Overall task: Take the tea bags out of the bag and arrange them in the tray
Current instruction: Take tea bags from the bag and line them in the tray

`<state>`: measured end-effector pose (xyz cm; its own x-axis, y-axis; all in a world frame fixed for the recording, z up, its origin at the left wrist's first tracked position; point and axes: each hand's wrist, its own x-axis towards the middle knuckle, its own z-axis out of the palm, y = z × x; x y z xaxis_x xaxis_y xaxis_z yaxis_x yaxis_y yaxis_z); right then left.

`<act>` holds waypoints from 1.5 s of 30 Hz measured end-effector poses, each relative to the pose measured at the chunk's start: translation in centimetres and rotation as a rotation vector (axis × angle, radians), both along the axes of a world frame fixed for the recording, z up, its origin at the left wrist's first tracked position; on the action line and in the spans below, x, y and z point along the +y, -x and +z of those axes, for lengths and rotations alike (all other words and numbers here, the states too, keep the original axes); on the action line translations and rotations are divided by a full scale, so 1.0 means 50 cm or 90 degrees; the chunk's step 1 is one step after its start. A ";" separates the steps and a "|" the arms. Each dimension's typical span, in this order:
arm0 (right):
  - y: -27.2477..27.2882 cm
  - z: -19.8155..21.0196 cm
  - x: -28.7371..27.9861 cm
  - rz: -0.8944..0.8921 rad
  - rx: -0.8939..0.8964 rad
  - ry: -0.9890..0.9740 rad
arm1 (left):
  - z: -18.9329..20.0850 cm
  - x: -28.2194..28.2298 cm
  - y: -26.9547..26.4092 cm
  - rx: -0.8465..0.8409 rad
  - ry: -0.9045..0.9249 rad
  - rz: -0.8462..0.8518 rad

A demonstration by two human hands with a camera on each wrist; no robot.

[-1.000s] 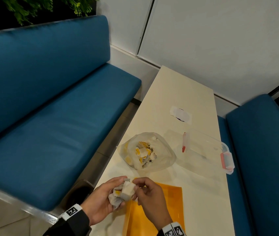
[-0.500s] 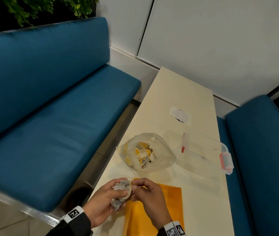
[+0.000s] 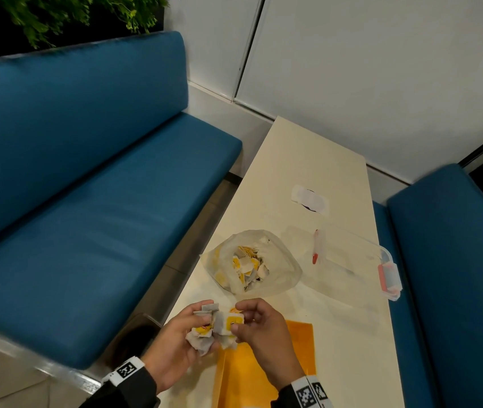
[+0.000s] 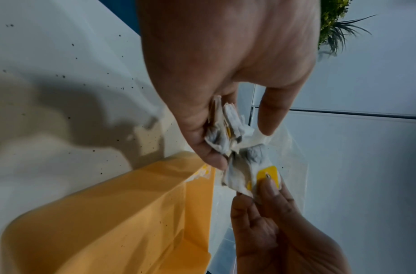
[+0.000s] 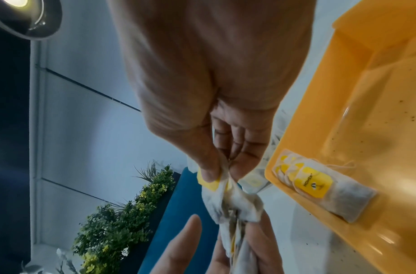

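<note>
The left hand [image 3: 175,346] holds a bunch of tea bags [image 3: 202,334] while the right hand [image 3: 260,331] pinches one tea bag [image 3: 230,322] to pull it free, and next it should go down into the yellow tray [image 3: 252,375] just under the hands.

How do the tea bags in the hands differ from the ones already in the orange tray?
The tea bags in the hands are a crumpled, tangled clump held above the table; the tea bags in the orange tray lie flat in an overlapping row against the tray's wall. The clump is held from both sides, by the left hand and the right hand; nothing touches the row. Both have white pouches with yellow tags.
</note>
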<state>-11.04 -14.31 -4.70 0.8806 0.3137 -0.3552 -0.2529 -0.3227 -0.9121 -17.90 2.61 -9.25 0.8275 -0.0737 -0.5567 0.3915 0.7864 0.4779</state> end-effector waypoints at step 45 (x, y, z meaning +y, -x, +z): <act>-0.028 -0.044 -0.071 0.081 0.023 0.182 | -0.044 0.005 0.008 0.010 -0.156 -0.060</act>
<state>-9.63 -17.87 -6.90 0.8260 0.3032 -0.4752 -0.2249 -0.5957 -0.7710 -18.32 2.88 -11.43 0.8148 -0.0123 -0.5797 0.4665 0.6076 0.6428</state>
